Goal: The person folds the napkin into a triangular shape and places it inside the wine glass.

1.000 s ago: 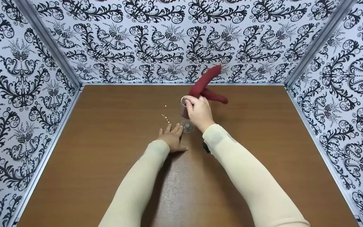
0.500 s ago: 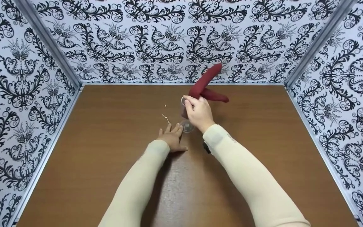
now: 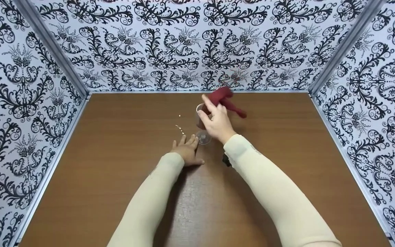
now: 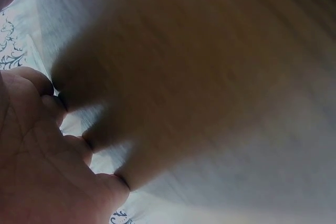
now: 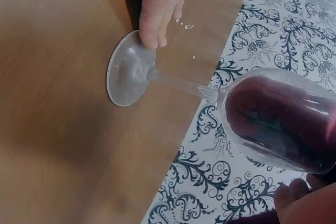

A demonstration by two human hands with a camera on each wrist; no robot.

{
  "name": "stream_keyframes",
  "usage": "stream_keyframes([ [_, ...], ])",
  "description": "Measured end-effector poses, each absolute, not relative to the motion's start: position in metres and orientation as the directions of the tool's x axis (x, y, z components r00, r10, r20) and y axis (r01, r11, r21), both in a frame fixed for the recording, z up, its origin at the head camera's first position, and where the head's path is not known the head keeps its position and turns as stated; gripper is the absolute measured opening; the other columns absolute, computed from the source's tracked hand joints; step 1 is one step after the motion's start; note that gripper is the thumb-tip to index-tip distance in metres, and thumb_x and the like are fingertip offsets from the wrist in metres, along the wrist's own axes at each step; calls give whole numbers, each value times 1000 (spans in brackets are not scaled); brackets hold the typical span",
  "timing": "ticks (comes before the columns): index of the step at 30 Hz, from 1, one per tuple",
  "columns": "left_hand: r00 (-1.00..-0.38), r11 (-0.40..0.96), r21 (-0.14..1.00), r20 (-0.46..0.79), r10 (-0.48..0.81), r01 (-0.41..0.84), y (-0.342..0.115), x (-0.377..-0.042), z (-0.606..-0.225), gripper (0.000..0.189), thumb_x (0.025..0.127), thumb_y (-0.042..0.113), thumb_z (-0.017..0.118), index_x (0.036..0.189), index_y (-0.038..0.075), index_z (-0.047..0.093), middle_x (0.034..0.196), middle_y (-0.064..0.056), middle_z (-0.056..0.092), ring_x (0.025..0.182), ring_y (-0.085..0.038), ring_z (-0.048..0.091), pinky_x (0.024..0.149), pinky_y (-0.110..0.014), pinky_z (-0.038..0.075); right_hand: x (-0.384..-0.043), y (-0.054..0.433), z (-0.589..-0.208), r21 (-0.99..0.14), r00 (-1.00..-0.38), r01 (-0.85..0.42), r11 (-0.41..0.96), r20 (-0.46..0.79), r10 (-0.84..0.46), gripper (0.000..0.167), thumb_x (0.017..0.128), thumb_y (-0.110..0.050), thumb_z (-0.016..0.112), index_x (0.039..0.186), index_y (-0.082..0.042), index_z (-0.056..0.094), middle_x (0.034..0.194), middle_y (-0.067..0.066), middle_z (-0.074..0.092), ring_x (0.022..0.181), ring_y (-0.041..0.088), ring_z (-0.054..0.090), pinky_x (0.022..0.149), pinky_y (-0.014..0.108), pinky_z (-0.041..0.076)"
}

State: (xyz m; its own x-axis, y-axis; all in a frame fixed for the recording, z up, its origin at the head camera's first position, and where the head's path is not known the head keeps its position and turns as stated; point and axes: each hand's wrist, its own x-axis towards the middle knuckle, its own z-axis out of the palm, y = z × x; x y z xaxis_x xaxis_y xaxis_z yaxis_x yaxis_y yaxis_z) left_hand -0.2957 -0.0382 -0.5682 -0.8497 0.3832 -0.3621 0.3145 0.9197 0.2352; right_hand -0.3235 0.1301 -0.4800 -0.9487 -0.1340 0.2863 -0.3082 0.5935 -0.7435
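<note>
A clear stemmed wine glass [image 3: 200, 118] stands upright on the wooden table. My left hand [image 3: 186, 150] lies flat with fingers spread, its fingertips on the edge of the glass's foot [image 5: 125, 72]. In the left wrist view the same palm [image 4: 44, 161] shows, with the glass out of sight. My right hand [image 3: 218, 124] is at the rim, thumb by the near side and index finger stretched out, and it holds a dark red cloth [image 3: 221, 95]. Through the bowl [image 5: 273, 121] red fabric fills the right wrist view. Part of the cloth hangs beyond the hand.
Several small whitish flecks [image 3: 181, 129] lie on the wooden table [image 3: 132, 120] left of the glass. Patterned black-and-white walls [image 3: 170, 44] with grey metal edging rise behind the table and at both sides.
The cloth's upper end, raised toward the wall before, has dropped and bunched lower. My right index finger has straightened and lifted from the rim. My left hand and the glass stay put.
</note>
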Motion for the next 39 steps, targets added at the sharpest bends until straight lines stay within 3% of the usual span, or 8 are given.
stream_keyframes([
  [4,-853,916,246,-348,388,317,-38,-295,-568,106,92,67,67,170,13,19,178,-6,12,165,-42,5,127,-71,10,-325,132,-476,-759,-944,-316,569,314,-105,67,108,-37,55,169,-29,27,139,21,63,126,37,53,110,51,46],
  [9,-857,915,250,-338,388,316,-38,-293,-564,105,92,65,68,169,13,22,178,-7,14,165,-42,6,127,-71,11,-328,137,-476,-720,-932,-318,617,357,-63,52,110,-30,50,162,-27,43,129,22,70,122,37,62,108,53,49],
  [12,-859,916,247,-333,388,318,-38,-293,-564,104,92,64,69,169,13,22,178,-7,15,164,-42,7,127,-71,11,-328,138,-478,-699,-924,-324,637,379,-54,48,109,-29,52,157,-26,51,137,18,70,124,37,64,108,52,50],
  [16,-858,917,246,-339,386,315,-38,-294,-565,105,92,64,69,169,14,21,178,-6,14,165,-41,6,128,-71,11,-328,136,-481,-671,-903,-355,651,426,-53,45,107,-26,58,152,-23,58,105,20,76,100,35,68,94,51,54],
  [19,-848,918,255,-367,383,304,-39,-296,-566,106,92,66,68,170,16,18,179,-4,10,165,-40,1,128,-70,8,-328,134,-483,-645,-892,-366,670,448,-56,44,106,-23,60,150,-21,60,78,13,67,78,28,63,79,48,53],
  [22,-842,919,267,-386,378,290,-39,-302,-575,108,90,68,69,170,17,17,179,-4,7,165,-39,-2,128,-71,6,-328,131,-486,-640,-892,-367,675,449,-59,44,105,-21,62,149,-20,61,67,6,59,65,22,56,69,43,50],
  [34,-840,916,290,-390,377,276,-39,-303,-578,109,90,68,70,170,17,17,179,-3,7,165,-39,-3,127,-72,4,-324,128,-488,-665,-890,-369,649,454,-40,41,104,-18,63,145,-21,66,60,-3,47,59,14,48,63,36,46],
  [39,-840,924,240,-393,373,297,-39,-299,-572,107,92,69,66,171,18,14,179,-2,5,165,-38,-2,129,-69,6,-324,128,-491,-662,-886,-376,649,461,-44,41,106,-19,60,147,-20,64,75,12,70,71,25,65,76,43,55],
])
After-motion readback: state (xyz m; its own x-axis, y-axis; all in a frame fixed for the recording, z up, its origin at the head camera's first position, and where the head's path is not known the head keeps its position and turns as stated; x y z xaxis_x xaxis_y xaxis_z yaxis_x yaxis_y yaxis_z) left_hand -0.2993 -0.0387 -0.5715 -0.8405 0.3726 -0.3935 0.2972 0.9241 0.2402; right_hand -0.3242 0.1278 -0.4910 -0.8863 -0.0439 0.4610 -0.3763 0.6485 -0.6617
